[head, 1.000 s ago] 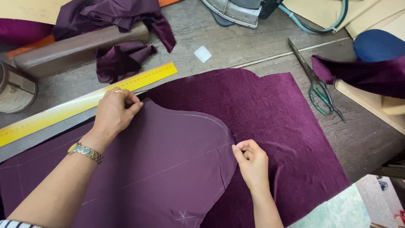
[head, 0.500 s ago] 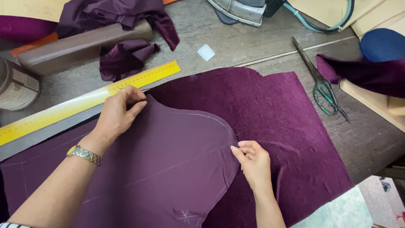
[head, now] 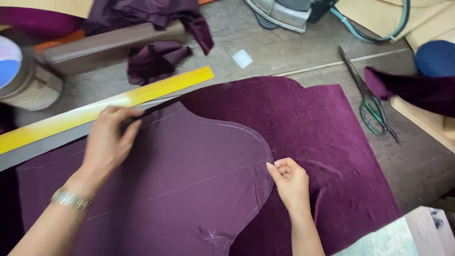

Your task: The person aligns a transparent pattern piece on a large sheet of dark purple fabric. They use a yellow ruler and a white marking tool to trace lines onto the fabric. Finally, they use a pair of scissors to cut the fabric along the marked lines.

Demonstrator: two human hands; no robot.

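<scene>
I'm pinching the cut lining piece (head: 156,189) with my right hand (head: 291,182)'s narrow grip; my left hand (head: 106,142) is pressing its top edge, grip flat, beside the yellow ruler (head: 95,111).

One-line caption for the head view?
Left hand and right hand flatten a smooth purple piece over purple velvet.

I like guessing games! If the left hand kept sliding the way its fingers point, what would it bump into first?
Most likely the yellow ruler. The left hand rests on the cut purple piece, fingers pointing up and away toward the ruler just beyond. The hand is blurred, so the exact line is uncertain.
</scene>
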